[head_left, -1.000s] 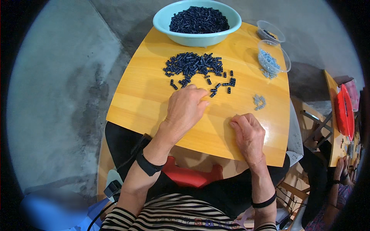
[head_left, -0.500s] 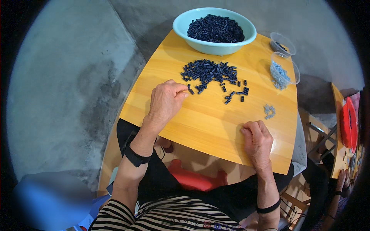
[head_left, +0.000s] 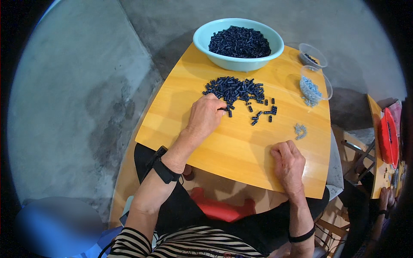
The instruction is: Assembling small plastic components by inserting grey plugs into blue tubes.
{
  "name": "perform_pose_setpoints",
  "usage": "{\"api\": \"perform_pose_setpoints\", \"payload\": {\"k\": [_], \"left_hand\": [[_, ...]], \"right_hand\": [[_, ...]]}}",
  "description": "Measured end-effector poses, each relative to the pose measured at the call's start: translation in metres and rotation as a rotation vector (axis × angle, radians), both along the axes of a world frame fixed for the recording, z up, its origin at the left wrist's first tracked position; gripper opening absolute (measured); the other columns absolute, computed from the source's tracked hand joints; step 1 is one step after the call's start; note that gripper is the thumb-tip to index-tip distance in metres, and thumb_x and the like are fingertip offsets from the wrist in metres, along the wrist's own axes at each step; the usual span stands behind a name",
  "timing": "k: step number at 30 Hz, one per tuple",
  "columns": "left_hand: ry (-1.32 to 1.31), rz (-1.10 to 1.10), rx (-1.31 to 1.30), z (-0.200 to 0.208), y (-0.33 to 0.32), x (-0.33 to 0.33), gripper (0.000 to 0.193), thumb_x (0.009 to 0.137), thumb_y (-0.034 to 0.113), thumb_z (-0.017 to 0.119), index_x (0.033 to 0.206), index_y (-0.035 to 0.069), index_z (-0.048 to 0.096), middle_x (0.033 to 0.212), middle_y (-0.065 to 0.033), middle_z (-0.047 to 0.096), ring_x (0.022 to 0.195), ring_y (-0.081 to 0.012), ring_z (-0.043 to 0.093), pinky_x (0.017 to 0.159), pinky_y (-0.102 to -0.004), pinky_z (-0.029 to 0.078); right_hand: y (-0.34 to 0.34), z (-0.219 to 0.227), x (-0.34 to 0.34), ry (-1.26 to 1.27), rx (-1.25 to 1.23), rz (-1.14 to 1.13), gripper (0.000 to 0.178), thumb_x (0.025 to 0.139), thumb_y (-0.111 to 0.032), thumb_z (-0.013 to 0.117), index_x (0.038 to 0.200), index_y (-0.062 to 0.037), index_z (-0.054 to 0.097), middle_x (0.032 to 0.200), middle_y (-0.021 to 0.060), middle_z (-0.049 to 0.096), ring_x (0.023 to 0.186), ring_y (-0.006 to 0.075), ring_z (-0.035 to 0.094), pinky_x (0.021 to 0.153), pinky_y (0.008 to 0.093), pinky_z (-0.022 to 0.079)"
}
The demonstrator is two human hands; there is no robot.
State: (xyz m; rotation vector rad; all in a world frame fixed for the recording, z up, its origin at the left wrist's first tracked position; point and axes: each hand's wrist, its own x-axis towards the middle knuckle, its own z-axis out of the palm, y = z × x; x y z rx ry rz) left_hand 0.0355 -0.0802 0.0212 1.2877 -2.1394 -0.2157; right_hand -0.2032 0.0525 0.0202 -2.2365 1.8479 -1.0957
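My left hand [head_left: 205, 115] is at the near left edge of a pile of small black plastic pieces [head_left: 234, 89]. Its thumb and forefinger pinch together at one short black piece [head_left: 223, 109], partly hidden by the fingertips. My right hand [head_left: 289, 165] rests curled near the front right edge of the yellow wooden table [head_left: 228, 150]; whatever its fingers enclose, if anything, is hidden. Several black pieces [head_left: 271, 111] lie scattered right of the pile. A small cluster of clear greyish bits [head_left: 300, 131] lies beyond my right hand.
A light blue basin [head_left: 241, 64] heaped with black pieces stands at the table's far side. At the far right, one clear tub [head_left: 320, 86] lies tipped with pale blue bits, beside another clear tub [head_left: 316, 51]. Another person's hands [head_left: 386, 197] show at a second table.
My left hand has moved right, along the pile's near edge, and now covers part of it. My right hand stays in place. The whole view has shifted slightly.
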Motion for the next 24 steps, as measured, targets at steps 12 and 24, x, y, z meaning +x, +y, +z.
{"api": "perform_pose_setpoints", "payload": {"k": [12, 24], "left_hand": [[0.015, 0.074, -0.105, 0.010, 0.008, 0.013, 0.028, 0.068, 0.009, 0.076, 0.094, 0.001, 0.069, 0.096, -0.0132, 0.064, 0.086, -0.0275, 0.063, 0.076, -0.0340, 0.050], [0.212, -0.079, 0.255, -0.004, 0.001, -0.022, 0.034, 0.069, 0.002, 0.073, 0.103, 0.000, 0.067, 0.096, -0.0085, 0.061, 0.078, -0.0159, 0.061, 0.069, -0.0251, 0.051]], "right_hand": [[0.000, -0.001, -0.001, -0.008, 0.008, -0.009, 0.015, 0.074, -0.005, 0.067, 0.077, -0.0058, 0.053, 0.070, 0.0087, 0.052, 0.065, 0.0272, 0.058, 0.055, 0.0371, 0.048], [0.000, -0.006, -0.004, -0.004, -0.013, -0.005, 0.016, 0.074, -0.005, 0.068, 0.076, -0.0054, 0.052, 0.070, 0.0096, 0.051, 0.064, 0.0279, 0.057, 0.055, 0.0372, 0.047]]}}
